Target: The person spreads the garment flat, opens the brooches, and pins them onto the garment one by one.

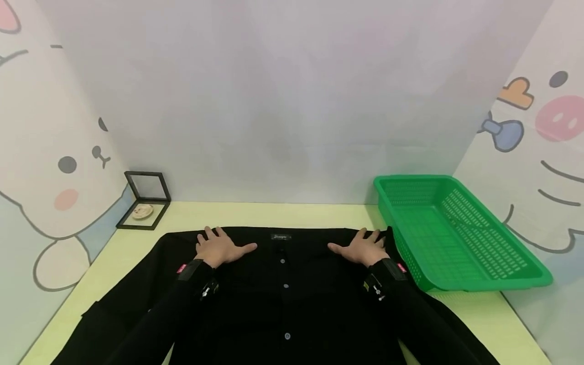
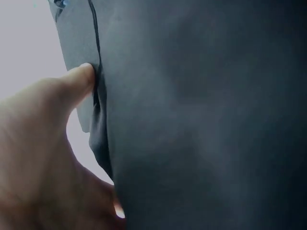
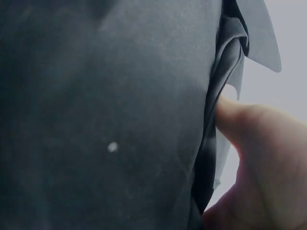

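Observation:
A black button-up shirt point(image 1: 255, 309) lies spread out, front side up, with pale buttons down its middle and a small label at the collar. On its upper left part rests my left hand point(image 1: 221, 248), palm down with the fingers spread. My right hand point(image 1: 362, 248) lies the same way on the upper right part, thumb towards the label. In the left wrist view the thumb point(image 2: 79, 84) touches a fold of the black cloth point(image 2: 192, 115). The right wrist view has that thumb point(image 3: 240, 117) against a cloth edge; the other fingertips are hidden there.
A green plastic basket point(image 1: 461, 284) stands at the right, close to the shirt's edge. At the back left is an open black-framed case point(image 1: 157, 218) holding a small round pale object point(image 1: 143, 211). The pale yellow table point(image 1: 274, 213) ends at a white back wall.

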`<state>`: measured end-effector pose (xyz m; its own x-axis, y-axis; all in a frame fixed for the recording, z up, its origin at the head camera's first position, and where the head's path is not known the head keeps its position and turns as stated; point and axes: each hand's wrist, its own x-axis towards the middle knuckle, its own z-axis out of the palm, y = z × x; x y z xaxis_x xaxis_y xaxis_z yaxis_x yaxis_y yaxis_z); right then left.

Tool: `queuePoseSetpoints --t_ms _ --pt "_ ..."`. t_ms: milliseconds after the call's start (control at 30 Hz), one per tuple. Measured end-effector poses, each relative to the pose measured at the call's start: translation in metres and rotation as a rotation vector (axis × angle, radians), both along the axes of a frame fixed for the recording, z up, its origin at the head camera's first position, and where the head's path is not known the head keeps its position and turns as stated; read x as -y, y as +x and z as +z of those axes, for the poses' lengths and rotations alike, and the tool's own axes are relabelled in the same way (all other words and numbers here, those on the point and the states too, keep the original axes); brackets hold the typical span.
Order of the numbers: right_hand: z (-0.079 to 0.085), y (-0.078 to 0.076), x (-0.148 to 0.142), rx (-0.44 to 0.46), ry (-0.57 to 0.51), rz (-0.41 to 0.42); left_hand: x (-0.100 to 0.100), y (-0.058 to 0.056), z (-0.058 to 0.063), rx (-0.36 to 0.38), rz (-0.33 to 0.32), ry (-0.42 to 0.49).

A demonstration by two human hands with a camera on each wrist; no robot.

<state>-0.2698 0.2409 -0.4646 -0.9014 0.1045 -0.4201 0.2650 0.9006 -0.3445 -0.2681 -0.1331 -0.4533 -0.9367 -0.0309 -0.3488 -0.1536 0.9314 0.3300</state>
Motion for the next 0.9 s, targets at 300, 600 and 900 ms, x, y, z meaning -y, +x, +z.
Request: queuePoseSetpoints --t_ms 300,600,900 --pt "0.022 -0.009 0.027 -0.077 0.08 0.075 0.016 -0.048 -0.037 0.031 0.056 -0.005" --pt "0.018 0.005 0.06 -0.245 -0.126 0.324 -0.024 0.0 0.011 -0.129 -0.288 0.044" --pt "0.009 -0.01 0.063 -0.297 -0.118 0.194 -0.029 -0.003 0.01 -0.161 -0.177 0.158"
